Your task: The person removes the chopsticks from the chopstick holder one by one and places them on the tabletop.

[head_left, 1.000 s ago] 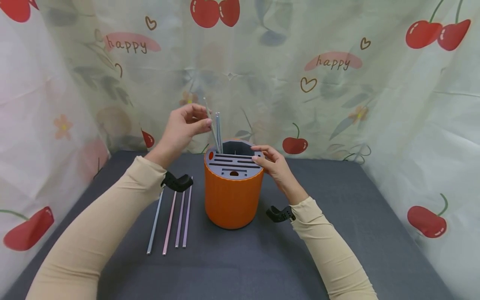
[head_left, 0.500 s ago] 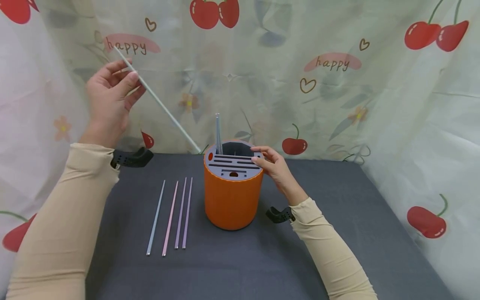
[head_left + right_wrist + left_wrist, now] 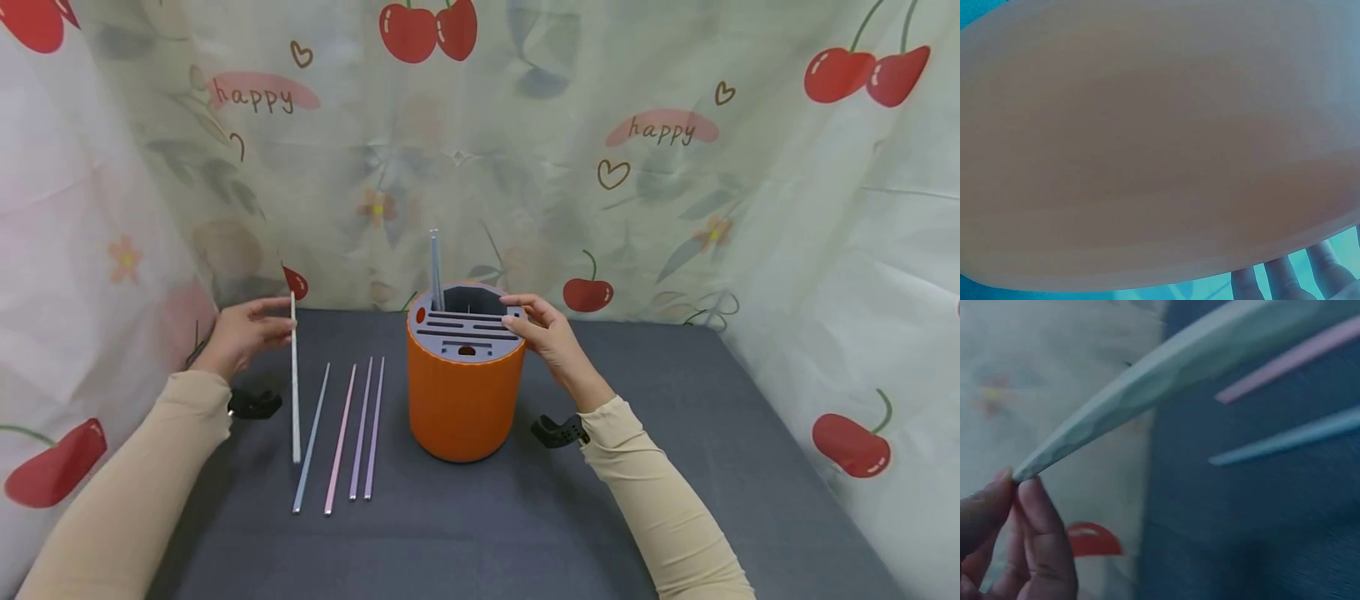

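Observation:
My left hand (image 3: 243,333) pinches a whitish chopstick (image 3: 296,392) near its upper end, left of the other chopsticks. In the left wrist view the chopstick (image 3: 1141,384) reaches up from between thumb and fingertips. Beside it on the cloth lie a blue chopstick (image 3: 311,442), a pink chopstick (image 3: 341,442) and two purple chopsticks (image 3: 372,433). My right hand (image 3: 551,337) grips the right rim of an orange utensil holder (image 3: 465,408) with a grey slotted top. Bluish chopsticks (image 3: 437,267) stand upright in its back opening. The holder's wall (image 3: 1147,144) fills most of the right wrist view.
Dark cloth covers the table (image 3: 480,550). A curtain (image 3: 510,200) printed with cherries encloses it at the back and on both sides.
The left hand has lifted the whitish chopstick away from the holder's top, carried it left, then lowered it beside the lying chopsticks. The right hand has stayed at the holder's rim.

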Available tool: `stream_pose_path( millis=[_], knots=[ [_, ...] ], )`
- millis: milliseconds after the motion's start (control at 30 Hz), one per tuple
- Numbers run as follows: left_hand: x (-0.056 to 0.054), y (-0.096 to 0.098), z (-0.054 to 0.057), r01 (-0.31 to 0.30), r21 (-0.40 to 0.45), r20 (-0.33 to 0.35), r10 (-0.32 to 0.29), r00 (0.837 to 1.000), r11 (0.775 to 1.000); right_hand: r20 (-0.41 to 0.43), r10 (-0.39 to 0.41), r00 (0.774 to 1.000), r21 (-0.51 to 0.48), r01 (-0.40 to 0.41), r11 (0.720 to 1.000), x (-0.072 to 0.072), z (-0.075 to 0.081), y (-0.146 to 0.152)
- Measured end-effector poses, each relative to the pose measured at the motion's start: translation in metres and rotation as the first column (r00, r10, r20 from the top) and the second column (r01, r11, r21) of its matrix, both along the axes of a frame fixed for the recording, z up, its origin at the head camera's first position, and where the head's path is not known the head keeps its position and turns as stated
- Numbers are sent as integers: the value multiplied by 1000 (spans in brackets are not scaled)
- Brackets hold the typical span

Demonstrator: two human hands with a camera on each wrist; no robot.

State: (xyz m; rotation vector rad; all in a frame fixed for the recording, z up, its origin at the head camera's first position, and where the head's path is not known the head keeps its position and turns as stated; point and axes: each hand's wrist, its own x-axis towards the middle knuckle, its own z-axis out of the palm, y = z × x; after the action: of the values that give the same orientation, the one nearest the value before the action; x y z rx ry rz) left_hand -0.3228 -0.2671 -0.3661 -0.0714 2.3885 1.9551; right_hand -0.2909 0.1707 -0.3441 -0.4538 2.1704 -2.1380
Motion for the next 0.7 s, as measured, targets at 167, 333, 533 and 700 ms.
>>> stream_pose_path(
  millis=[167,333,533,700],
  knots=[
    [-3,-6,-40,43,-177,146,-18,989,983,-2,4,1000,-3,-4,1000,0,0,0],
    [-3,-4,-64,62,-207,232,-12,973,976,3,2,1000,-2,-2,1000,0,0,1],
    [-2,-1,-76,68,-245,272,1,962,967,7,5,1000,5,-5,1000,-1,0,2],
    [-1,2,-77,75,-279,268,3,963,957,5,13,1000,7,-13,1000,-1,0,2]
  ],
)
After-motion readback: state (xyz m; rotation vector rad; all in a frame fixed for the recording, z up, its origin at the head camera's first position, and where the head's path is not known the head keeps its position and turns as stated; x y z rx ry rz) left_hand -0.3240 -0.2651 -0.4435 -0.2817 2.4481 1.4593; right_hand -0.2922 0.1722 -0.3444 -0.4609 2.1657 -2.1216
